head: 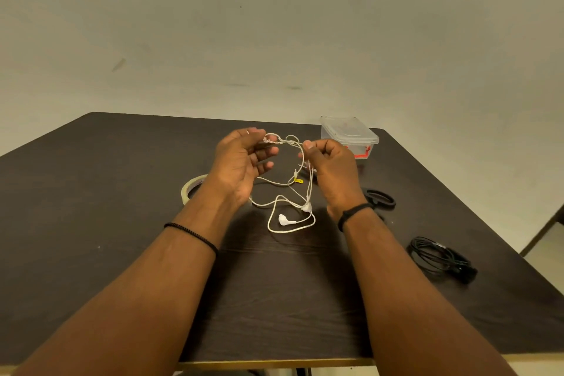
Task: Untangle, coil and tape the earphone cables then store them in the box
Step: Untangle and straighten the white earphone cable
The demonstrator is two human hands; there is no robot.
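Note:
A tangled white earphone cable [285, 201] hangs between both hands above the dark table [122, 207]. My left hand [244, 162] pinches a twisted, knotted stretch of it at the top left. A little to the right, my right hand [329, 165] pinches the same cable, fingers curled. Loops and white earbuds [285, 220] trail down onto the table. A clear plastic box [349, 134] with a red part stands at the back right. A roll of clear tape [190, 188] lies left of my left wrist.
A coiled black cable [439, 258] lies at the right of the table, and another black coil [380, 198] sits just behind my right wrist. A small yellow tag [299, 181] shows among the white loops. The table's near edge runs along the bottom, and a plain wall rises behind.

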